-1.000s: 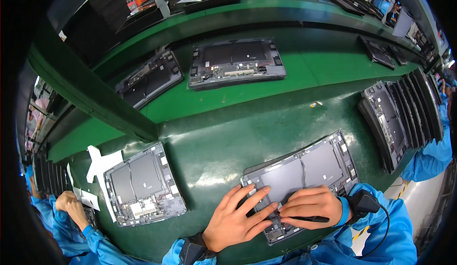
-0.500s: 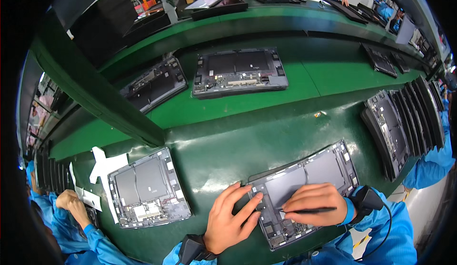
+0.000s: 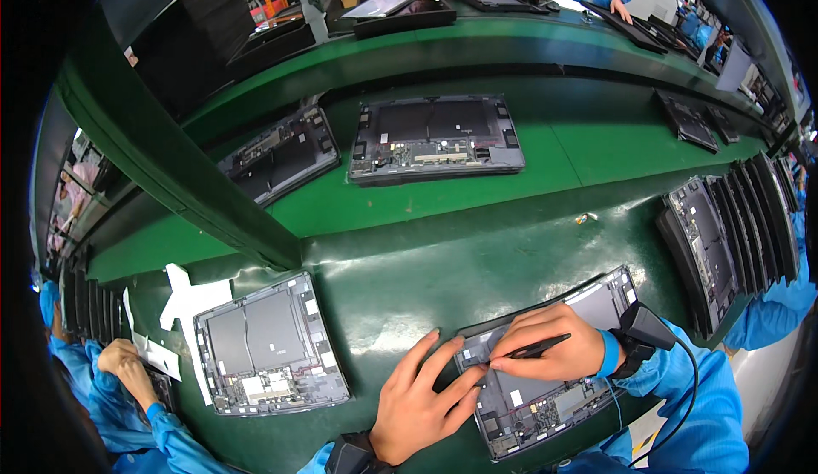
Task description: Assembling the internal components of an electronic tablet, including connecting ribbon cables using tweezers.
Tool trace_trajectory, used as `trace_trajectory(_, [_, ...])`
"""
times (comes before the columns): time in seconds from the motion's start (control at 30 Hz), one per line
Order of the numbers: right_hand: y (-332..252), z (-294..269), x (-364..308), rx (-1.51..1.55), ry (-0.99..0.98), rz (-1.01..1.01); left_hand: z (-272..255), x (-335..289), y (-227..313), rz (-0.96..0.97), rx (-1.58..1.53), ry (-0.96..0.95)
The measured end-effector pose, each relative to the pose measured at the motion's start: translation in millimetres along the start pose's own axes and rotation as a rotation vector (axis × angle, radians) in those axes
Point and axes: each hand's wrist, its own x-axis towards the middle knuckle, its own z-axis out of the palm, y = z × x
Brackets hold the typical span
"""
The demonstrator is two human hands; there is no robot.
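An opened tablet-like device (image 3: 558, 410) with flat dark battery packs and a circuit board lies tilted on the green bench in front of me. My left hand (image 3: 423, 406) has its fingers spread, with the fingertips at the device's left edge. Over the upper left part of the device, my right hand (image 3: 545, 342) is closed on a slim black pen-like tool (image 3: 544, 347). The tool's tip is near my left fingertips; whether it touches the device I cannot tell. Dark bands with a cable are on my wrists.
Another opened device (image 3: 271, 346) lies left, beside white paper pieces (image 3: 194, 299). Two more (image 3: 439, 137) (image 3: 281, 152) rest on the raised green shelf. Several devices stand stacked (image 3: 703, 248) at right. A green post (image 3: 170, 159) crosses the left. A co-worker's hand (image 3: 128, 363) is far left.
My right hand has moved up and left across the device with the tool, uncovering the circuit board. My left hand stays by the left edge. The whole view has shifted slightly.
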Motion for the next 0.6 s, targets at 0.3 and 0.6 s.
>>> trace_trajectory(0.3, [2.9,-3.1,-5.0,-0.061,-0.009,-0.015,4.4,1.6,3.2,0.007,0.027,0.021])
trace_trajectory(0.6, [-5.4,-3.3,-14.1,-0.227,-0.018,-0.214,9.8,2.3,6.7,0.022,0.059,0.035])
